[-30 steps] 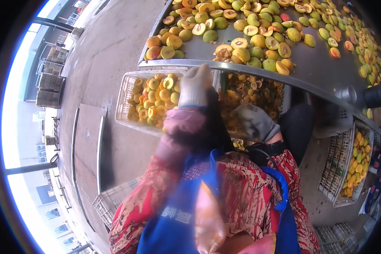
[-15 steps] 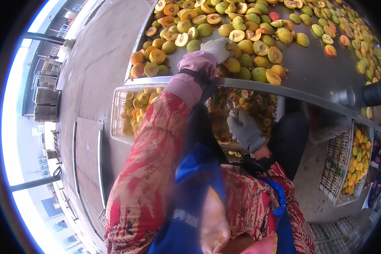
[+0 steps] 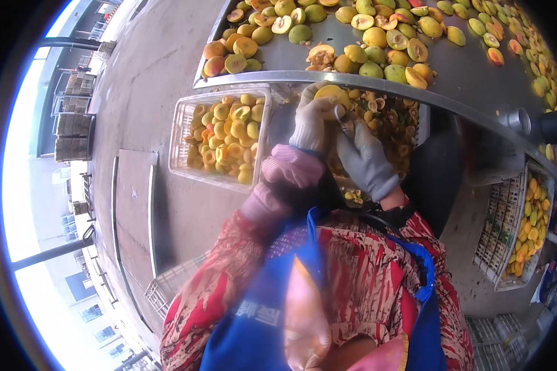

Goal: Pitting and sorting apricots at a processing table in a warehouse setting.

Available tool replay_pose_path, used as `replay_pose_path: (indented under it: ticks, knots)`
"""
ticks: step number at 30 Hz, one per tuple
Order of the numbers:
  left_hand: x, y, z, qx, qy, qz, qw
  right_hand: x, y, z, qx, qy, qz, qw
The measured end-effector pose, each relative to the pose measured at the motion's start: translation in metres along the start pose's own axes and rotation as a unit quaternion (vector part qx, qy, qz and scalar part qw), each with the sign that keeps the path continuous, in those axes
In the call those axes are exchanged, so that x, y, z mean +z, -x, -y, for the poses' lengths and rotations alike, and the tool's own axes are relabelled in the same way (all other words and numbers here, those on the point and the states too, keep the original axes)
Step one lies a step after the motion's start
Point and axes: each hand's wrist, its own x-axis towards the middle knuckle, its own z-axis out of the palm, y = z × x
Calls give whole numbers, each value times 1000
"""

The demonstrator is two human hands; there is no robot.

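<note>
My left hand [image 3: 309, 121], in a white knit glove, grips a yellow peach half [image 3: 333, 94] just in front of the metal table's edge. Close to the fruit, my right hand [image 3: 370, 162] in a grey glove is closed around a small tool with a curved metal loop [image 3: 339, 114]. The loop is at the near side of the peach; whether it touches the flesh I cannot tell. Below both hands a crate holds brown pits and scraps [image 3: 384, 133]. Many halved peaches [image 3: 375, 37], some showing their pits, lie on the metal table [image 3: 458, 77].
A white plastic crate [image 3: 174, 139] of peach halves stands left, below the table's raised rim [image 3: 254, 78]. Another crate [image 3: 498, 235] with yellow fruit is at right. A dark cylinder [image 3: 554, 127] sits by the table's right edge. More crates [image 3: 492, 337] lie lower right.
My left hand has come back from the fruit on the table with a peach half and now meets my right hand above the scrap crate. The left crate shows more fully.
</note>
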Motion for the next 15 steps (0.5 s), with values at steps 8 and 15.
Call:
replay_pose_path:
  ticks: [8, 15]
  knots:
    - [-25, -9, 35, -10, -20, -75, 997, 7, -1, -9, 64, 147, 46, 986]
    - [-31, -19, 50, 63, -110, -114, 985, 19, -11, -36, 127, 75, 80, 986]
